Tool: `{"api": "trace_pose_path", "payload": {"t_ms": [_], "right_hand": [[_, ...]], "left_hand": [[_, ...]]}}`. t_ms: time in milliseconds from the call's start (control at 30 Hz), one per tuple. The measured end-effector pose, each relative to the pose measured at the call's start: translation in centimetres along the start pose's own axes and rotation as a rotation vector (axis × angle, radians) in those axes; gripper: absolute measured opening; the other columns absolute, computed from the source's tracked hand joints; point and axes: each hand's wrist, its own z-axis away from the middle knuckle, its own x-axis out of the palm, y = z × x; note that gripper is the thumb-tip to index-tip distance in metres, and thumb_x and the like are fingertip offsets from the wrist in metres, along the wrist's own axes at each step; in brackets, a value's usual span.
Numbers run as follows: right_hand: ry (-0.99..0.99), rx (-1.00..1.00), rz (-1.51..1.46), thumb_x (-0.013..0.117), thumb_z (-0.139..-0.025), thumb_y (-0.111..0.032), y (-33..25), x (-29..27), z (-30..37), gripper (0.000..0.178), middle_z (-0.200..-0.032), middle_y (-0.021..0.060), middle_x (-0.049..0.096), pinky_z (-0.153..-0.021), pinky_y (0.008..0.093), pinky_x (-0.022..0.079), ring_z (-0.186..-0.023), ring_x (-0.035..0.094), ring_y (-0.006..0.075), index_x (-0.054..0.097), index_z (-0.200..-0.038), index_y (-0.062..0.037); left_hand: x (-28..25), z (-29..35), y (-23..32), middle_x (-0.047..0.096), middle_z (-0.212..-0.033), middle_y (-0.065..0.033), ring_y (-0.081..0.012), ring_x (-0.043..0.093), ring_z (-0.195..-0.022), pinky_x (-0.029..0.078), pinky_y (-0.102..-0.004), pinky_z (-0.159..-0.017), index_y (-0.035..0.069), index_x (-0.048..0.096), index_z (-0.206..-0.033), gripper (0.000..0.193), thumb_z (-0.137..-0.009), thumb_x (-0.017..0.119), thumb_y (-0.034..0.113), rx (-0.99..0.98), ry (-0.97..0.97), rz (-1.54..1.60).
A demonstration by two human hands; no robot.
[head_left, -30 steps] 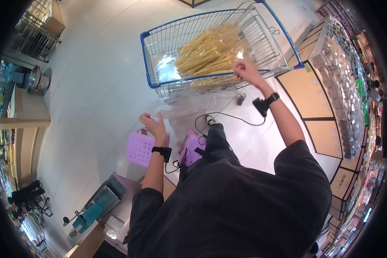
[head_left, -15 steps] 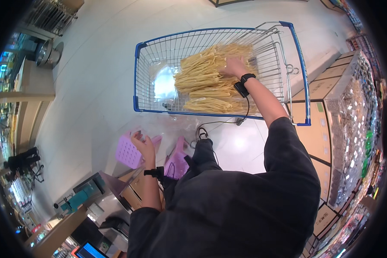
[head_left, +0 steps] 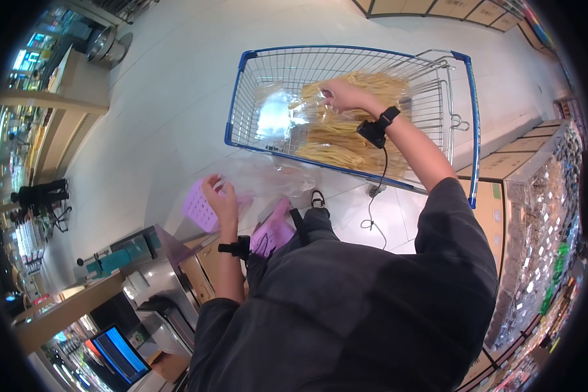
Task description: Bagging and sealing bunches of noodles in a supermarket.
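Fingers of the right hand (head_left: 345, 96) are curled nearly together, apparently pinching clear film (head_left: 313, 108) over the yellow sticks (head_left: 333, 155). Fingers of the left hand (head_left: 223, 201) are half-curled beside a clear bag (head_left: 281, 178); whether they grip it cannot be told. Lifting by the film alone could tear it; hard pressing could snap the sticks. These lie bundled inside the shopping cart (head_left: 228, 133): long, thin, pale yellow, partly under glossy wrapping.

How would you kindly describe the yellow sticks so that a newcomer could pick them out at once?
Find the blue-rimmed wire trolley. Inside it, partly hidden by the right hand, lies a pile of long, thin sticks; their yellow colour sets them apart from the shiny clear plastic at the trolley's left end.
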Motion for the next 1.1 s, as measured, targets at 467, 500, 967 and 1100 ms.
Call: {"api": "trace_pose_path", "payload": {"t_ms": [467,500,967,1100], "right_hand": [[-0.001,-0.116,-0.237,0.069,-0.094,-0.017,-32.0,-4.2,9.3,0.031,-0.079,0.0032,0.060,-0.067,0.0267,0.058,-0.077,0.069,0.0156,0.045,-0.080,-0.0046],[0.027,-0.113,-0.229,0.071,-0.093,-0.021,-33.9,-2.9,9.8,0.031,-0.080,0.0031,0.060,-0.070,0.0261,0.056,-0.078,0.067,0.0146,0.048,-0.081,-0.0044],[0.102,-0.386,-0.565,0.070,-0.094,-0.038,-37.1,11.4,11.5,0.054,-0.135,0.0130,0.058,-0.113,0.0394,0.042,-0.131,0.052,0.0244,0.050,-0.133,-0.0062],[-0.156,-0.456,-0.439,0.087,-0.074,-0.049,-31.4,15.1,8.0,0.100,-0.152,0.0133,0.043,-0.119,0.0425,0.031,-0.142,0.039,0.0258,0.037,-0.148,-0.0040]], "left_hand": [[-3.2,-1.9,22.0,0.034,-0.152,-0.0207,-0.0305,0.038,-0.141,0.031,-0.0434,-0.118,0.002,0.019,-0.155,0.127,-0.060,0.099,0.032,0.716,-0.444,0.418],[-4.2,-1.5,22.6,0.042,-0.147,-0.0195,-0.0284,0.045,-0.135,0.037,-0.0407,-0.114,0.001,0.026,-0.152,0.117,-0.063,0.097,0.028,0.663,-0.412,0.522],[-19.2,-2.8,15.8,0.069,-0.082,-0.0138,-0.0178,0.067,-0.084,0.053,-0.0310,-0.078,0.005,0.052,-0.081,0.020,-0.101,0.055,0.007,0.334,-0.394,0.867],[-22.9,-2.1,16.3,0.064,-0.070,-0.0090,-0.0167,0.061,-0.075,0.049,-0.0316,-0.078,0.011,0.043,-0.076,0.027,-0.101,0.051,0.007,0.298,-0.550,1.030]]}}
